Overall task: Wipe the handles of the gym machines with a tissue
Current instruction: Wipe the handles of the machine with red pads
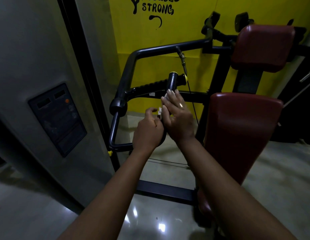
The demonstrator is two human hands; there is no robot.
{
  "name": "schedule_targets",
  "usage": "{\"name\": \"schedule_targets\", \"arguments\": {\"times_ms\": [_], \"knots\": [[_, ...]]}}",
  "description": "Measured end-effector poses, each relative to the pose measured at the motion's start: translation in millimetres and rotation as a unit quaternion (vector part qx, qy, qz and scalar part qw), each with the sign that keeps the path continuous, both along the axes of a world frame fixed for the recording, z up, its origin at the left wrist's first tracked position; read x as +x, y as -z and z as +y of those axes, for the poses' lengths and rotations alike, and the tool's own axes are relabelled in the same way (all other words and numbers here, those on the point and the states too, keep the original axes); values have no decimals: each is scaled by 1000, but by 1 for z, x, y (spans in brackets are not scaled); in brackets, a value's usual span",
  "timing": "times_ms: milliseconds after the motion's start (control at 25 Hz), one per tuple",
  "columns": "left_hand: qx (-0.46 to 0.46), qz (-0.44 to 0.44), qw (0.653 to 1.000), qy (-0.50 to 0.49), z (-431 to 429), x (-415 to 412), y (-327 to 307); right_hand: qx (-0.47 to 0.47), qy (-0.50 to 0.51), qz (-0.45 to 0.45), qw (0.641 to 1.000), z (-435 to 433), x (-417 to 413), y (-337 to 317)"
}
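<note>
A yellow wall [194,23] stands behind the black machine frame [126,70] and its red pads [240,129]. The upright black handle [173,82] rises left of the pads. The left grip [149,129] is closed round the handle's lower part. Just above it the right grip [178,116], fingers straight, presses the white tissue [164,97] against the handle.

— What sort of place is this?
— A gym. Centre right stands a weight machine [218,78] with dark red pads [244,129], black tubular arms [168,47], grip handles [150,85] and a cable [192,101].
— Anything else?
— "STRONG" lettering [157,8] painted on the yellow wall [185,23], top centre.
</note>
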State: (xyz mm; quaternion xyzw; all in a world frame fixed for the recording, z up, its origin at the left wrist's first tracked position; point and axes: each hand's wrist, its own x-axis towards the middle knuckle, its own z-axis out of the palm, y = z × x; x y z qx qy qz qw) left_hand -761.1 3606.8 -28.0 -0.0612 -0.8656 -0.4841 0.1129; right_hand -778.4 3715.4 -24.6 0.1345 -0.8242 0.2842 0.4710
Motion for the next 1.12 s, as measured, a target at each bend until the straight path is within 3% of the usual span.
{"name": "schedule_targets", "arguments": {"times_ms": [160, 320, 480, 600, 720, 840, 880, 920, 960, 1120], "knots": [[-1, 13, 1000, -13, -1, 4, 0, 62, -14, 2, 998, 2, -6, -8], [2, 24, 1000, 10, -2, 2, 2, 50, -21, 72, 996, 8, 4, 19], [-31, 34, 997, 61, -3, 1, -2, -75, 29, -7, 997, -18, -7, 5], [-46, 2, 995, 87, -3, -1, -4, -209, 34, -91, 973, -29, 2, -8], [-41, -51, 995, 76, -5, 0, -6, -413, -1, -152, 898, -35, 29, 3], [-48, -98, 992, 70, -4, 0, -6, -652, -127, -201, 720, -30, 19, -2], [-53, -115, 990, 67, -5, 0, -7, -686, -159, -215, 677, -25, 11, -8], [-56, -131, 988, 67, -5, -1, -7, -693, -180, -223, 661, -21, 2, -13], [-54, -143, 986, 70, -5, 0, -8, -683, -187, -216, 672, -17, -6, -17], [-44, -145, 984, 94, -8, 1, -11, -585, -170, -152, 779, -23, 4, -14]]}}
